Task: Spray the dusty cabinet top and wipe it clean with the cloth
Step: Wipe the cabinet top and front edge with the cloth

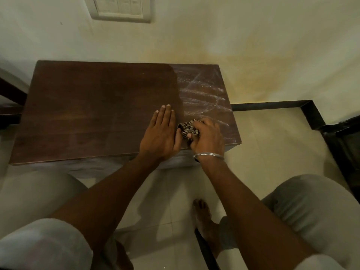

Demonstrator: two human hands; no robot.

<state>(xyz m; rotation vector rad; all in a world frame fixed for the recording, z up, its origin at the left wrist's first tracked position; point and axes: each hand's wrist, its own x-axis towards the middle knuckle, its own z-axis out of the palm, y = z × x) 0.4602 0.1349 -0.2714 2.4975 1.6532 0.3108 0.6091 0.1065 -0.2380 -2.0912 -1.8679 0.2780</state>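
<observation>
The dark brown wooden cabinet top [93, 106] stands against the wall. Its left and middle parts look dark and smooth, while the right end shows pale dusty streaks [204, 94]. My right hand [208, 137], with a metal bangle at the wrist, is shut on a bunched checked cloth [188, 128] pressed onto the top near the front right. My left hand [161, 133] lies flat on the wood just left of the cloth, fingers straight and together, thumb touching the cloth. No spray bottle is in view.
A switch plate [121, 8] is on the wall above the cabinet. Pale floor tiles [272, 137] lie to the right, edged by a dark skirting [272, 105]. My bare foot [202, 211] and knees are below the cabinet's front edge. Dark furniture [11, 94] sits at far left.
</observation>
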